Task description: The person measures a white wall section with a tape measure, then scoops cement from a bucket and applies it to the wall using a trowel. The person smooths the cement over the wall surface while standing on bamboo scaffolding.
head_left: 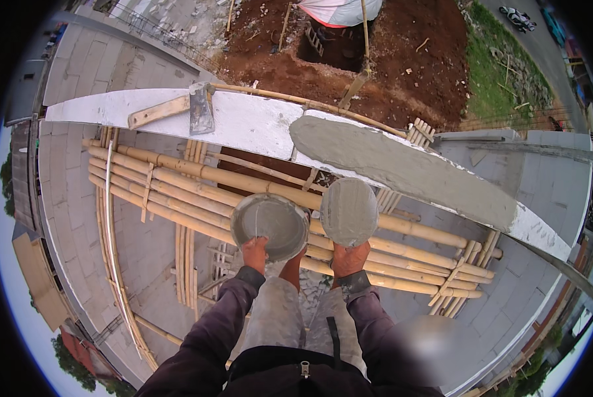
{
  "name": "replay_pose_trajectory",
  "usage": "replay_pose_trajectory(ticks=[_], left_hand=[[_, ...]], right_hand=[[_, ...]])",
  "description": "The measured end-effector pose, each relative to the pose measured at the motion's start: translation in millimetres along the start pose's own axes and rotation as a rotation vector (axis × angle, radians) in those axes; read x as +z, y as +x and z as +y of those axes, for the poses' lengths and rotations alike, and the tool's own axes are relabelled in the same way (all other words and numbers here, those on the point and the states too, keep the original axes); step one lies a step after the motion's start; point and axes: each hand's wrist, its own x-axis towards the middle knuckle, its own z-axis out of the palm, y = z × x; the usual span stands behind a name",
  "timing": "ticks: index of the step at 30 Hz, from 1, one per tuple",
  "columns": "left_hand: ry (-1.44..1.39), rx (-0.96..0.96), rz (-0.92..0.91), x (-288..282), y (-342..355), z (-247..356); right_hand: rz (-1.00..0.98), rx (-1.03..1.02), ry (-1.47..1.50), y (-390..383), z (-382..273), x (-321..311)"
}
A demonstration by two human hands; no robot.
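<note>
My left hand [254, 255] is closed on the near rim of a round bowl [270, 226], whose inside is smeared with wet grey mortar. To its right, my right hand [350, 259] grips the near end of an oval piece [349, 210] whose upper face is covered with grey mortar; its exact kind is hidden. Beyond both hands runs a white block wall top [253, 122]. A thick layer of wet mortar [402, 162] covers its right half. On the left part lies a hatchet-like tool [202, 109] with a wooden handle and a mortar-stained metal head.
I stand on a platform of bamboo poles [184, 192], with gaps between them and a lower level showing beneath. Grey block walls [541, 172] rise on either side. Past the wall top, red soil [415, 73] surrounds a pit [333, 49] partly covered by a sheet.
</note>
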Motion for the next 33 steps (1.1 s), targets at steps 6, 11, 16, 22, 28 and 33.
replay_pose_trajectory(ticks=[6,11,16,22,28,33], left_hand=[[-0.025,-0.062,0.01,-3.9,4.8,-8.2],[0.047,-0.001,-0.037,-1.2,6.8,-21.1],[-0.085,-0.121,0.038,7.4,0.6,-20.1],[-0.034,-0.067,-0.028,7.4,-1.2,-17.7],[-0.038,-0.079,0.01,5.6,-0.4,-18.6],[-0.052,-0.115,0.021,0.1,1.8,-15.5]], right_hand=[[-0.25,-0.128,0.289,-16.0,-55.6,-25.8],[-0.48,0.046,0.722,14.3,-116.1,-25.2],[-0.383,-0.132,0.55,76.2,-126.6,-28.4],[-0.473,-0.148,0.46,100.1,-112.7,-16.4],[-0.587,0.043,0.602,75.0,-104.0,-5.9],[-0.629,0.347,0.737,60.6,-108.5,-1.3]])
